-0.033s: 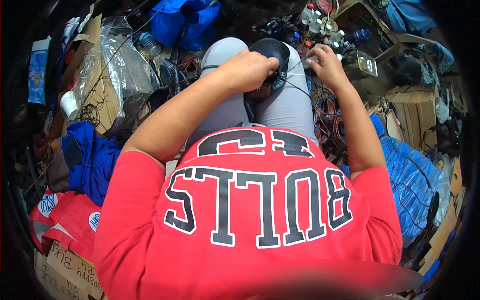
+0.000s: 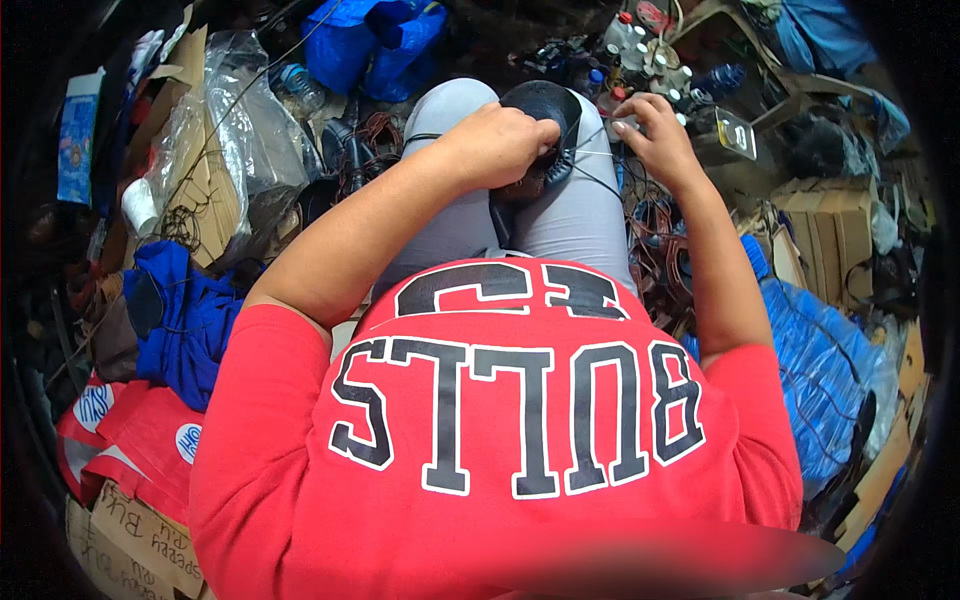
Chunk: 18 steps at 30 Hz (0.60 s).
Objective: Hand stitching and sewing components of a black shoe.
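Little has changed since the frame just before: the right hand (image 2: 660,140) appears a shade lower and the left hand (image 2: 500,145) stays at the black, round-ended, leather-like shoe (image 2: 545,98) between the knees of the light-grey cloth trousers (image 2: 575,215), so work on it seems barely further along. The left grip is curled closed over the shoe, its contents hidden; the right, fingers bent, hangs by the trousers' right knee, whether pinching anything I cannot tell

A blue bag (image 2: 345,50), crumpled clear plastic (image 2: 250,125) and blue cloth (image 2: 185,335) lie left, brown cardboard (image 2: 818,235) right.
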Each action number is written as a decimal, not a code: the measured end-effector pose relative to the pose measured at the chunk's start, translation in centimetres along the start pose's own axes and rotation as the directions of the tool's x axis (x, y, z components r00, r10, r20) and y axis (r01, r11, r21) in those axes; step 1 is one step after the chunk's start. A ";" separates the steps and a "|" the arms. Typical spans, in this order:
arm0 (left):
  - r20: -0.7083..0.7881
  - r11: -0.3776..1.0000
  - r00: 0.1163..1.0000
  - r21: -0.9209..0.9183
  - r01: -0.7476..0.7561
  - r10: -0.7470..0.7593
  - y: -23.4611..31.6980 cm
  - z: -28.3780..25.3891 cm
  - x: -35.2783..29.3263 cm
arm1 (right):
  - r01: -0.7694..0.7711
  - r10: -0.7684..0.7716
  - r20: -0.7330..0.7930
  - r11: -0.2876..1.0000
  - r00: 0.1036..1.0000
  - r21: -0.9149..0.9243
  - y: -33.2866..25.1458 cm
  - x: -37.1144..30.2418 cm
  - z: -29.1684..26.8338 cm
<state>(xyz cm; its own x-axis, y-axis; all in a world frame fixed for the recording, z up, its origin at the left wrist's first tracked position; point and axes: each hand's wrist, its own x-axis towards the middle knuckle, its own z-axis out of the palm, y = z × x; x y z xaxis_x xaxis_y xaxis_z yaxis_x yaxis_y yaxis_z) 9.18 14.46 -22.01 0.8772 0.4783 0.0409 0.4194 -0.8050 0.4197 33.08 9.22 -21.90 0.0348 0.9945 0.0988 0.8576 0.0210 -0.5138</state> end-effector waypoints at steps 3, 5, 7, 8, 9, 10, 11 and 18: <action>0.000 1.000 1.000 -0.024 0.016 -0.016 -0.4 0.0 -0.2 | 0.256 -0.243 0.228 0.966 0.943 -0.028 -1.6 -0.9 -0.7; -0.047 0.996 0.996 -0.045 -0.075 0.073 -0.9 0.1 -0.3 | 0.478 -0.429 0.245 0.854 0.870 -0.203 -3.2 -1.3 -0.5; 0.003 1.000 1.000 0.006 -0.028 0.028 -1.3 0.3 -0.2 | 0.509 -0.404 0.355 0.812 0.843 -0.286 -4.5 -1.1 0.1; 0.009 0.998 0.998 0.005 -0.065 0.065 -1.5 0.5 -0.3 | 0.522 -0.395 0.384 0.789 0.835 -0.325 -4.8 -0.7 0.8; 0.030 1.000 0.999 0.027 -0.012 0.012 -1.9 0.6 -0.4 | 0.525 -0.394 0.391 0.786 0.832 -0.326 -4.5 -0.5 0.9; 0.007 0.997 0.999 0.057 -0.049 0.048 -2.4 0.5 -1.0 | 0.537 -0.412 0.400 0.796 0.819 -0.279 -3.9 -0.4 1.2; -0.071 0.987 0.986 0.075 -0.144 0.149 -2.9 0.4 -1.6 | 0.578 -0.488 0.360 0.789 0.795 -0.208 -3.0 -0.3 1.5; -0.128 0.827 0.823 -0.201 0.524 -0.553 -8.2 -8.3 -13.4 | -0.343 0.335 0.240 0.939 0.911 -0.007 6.7 -5.1 -3.1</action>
<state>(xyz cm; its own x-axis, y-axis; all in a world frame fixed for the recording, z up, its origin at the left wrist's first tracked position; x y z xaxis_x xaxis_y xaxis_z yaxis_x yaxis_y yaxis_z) -7.91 17.57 -18.45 0.4604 0.8839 -0.0821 0.7601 -0.3448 0.5508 40.26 3.95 -23.17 0.1956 0.9379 -0.2866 0.7973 -0.3223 -0.5104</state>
